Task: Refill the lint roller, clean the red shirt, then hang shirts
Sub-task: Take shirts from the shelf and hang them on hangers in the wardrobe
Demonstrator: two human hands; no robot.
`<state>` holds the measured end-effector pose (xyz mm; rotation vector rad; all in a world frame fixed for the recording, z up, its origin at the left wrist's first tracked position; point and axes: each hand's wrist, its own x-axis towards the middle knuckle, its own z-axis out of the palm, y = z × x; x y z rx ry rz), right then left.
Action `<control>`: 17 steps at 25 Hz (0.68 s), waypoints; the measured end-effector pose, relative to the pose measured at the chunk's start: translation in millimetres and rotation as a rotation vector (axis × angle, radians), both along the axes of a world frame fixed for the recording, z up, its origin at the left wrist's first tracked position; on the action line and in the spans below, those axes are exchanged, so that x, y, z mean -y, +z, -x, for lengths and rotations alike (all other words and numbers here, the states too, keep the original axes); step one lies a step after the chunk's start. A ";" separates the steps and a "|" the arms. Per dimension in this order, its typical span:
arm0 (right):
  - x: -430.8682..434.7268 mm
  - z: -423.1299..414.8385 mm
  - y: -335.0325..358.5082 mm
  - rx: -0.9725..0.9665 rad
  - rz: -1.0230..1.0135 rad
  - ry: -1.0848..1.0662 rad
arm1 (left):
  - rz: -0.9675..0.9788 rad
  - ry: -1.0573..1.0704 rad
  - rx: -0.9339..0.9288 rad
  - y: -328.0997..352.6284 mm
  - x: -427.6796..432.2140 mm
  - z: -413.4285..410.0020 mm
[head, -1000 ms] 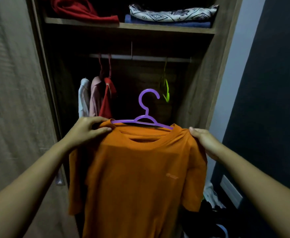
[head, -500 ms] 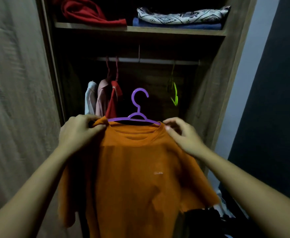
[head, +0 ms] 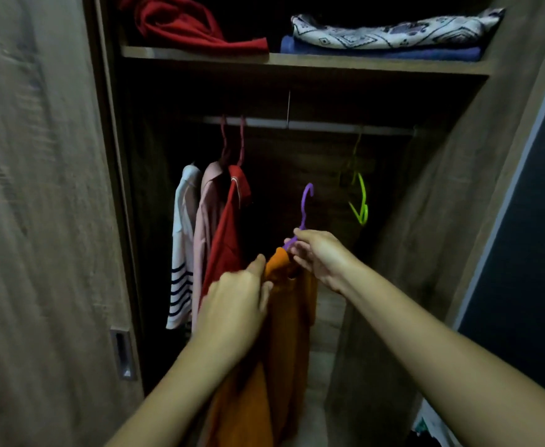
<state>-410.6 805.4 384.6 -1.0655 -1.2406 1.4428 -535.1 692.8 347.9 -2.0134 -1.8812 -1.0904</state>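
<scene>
While the left hand (head: 235,304) is gripping the near shoulder of the orange shirt (head: 288,337), which is hanging edge-on between both arms, the right hand (head: 321,258) is pinching the purple hanger (head: 303,209) at the base of its hook. Behind them, the red shirt (head: 229,233) is hanging from the rail (head: 329,126) beside a pink shirt (head: 205,227) and a striped shirt (head: 182,253); a green hanger (head: 361,204) is dangling to the right.

Matt orange cloth shirt (head: 284,333), glossy purple plastic hanger (head: 304,208), wood-grain wardrobe (head: 38,188)

The wooden shelf (head: 361,64) carries a crumpled red garment (head: 193,27) beside a patterned cloth (head: 393,30) stacked on a blue cloth (head: 377,53).
</scene>
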 end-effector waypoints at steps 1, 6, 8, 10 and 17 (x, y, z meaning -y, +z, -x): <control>-10.6 2.3 7.3 0.025 -0.066 0.008 | -0.090 -0.102 0.074 -4.5 -5.4 -0.5; -59.7 16.6 46.9 0.193 -0.340 0.075 | -0.206 -0.468 0.301 -10.1 -54.3 1.9; -80.7 20.2 61.6 0.172 -0.364 0.079 | -0.226 -0.526 0.404 -2.8 -79.8 6.6; -104.2 24.4 75.1 0.180 -0.390 0.053 | -0.250 -0.536 0.475 4.5 -106.0 8.4; -168.8 32.4 98.8 0.169 -0.365 -0.130 | -0.228 -0.555 0.516 26.9 -182.6 2.7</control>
